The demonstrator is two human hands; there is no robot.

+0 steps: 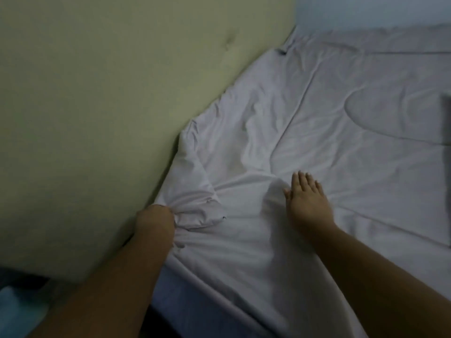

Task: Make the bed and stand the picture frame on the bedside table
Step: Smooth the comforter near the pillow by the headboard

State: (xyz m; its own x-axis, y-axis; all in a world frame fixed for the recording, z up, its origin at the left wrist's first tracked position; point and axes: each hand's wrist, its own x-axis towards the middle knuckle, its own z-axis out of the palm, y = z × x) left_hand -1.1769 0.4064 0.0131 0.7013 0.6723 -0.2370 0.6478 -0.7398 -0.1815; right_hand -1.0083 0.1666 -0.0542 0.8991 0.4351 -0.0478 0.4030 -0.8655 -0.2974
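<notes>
The left hand (155, 222) is gripping a bunched corner of the pale sheet (317, 118) right against the lower edge of the green padded headboard (97, 93), its fingers curling into the folds. The right hand (306, 198) is lying flat on the wrinkled sheet farther out from the headboard, fingers straight and close together. A dark strip (446, 154), farthest from the headboard, is possibly a frame, but it is too blurred to tell.
</notes>
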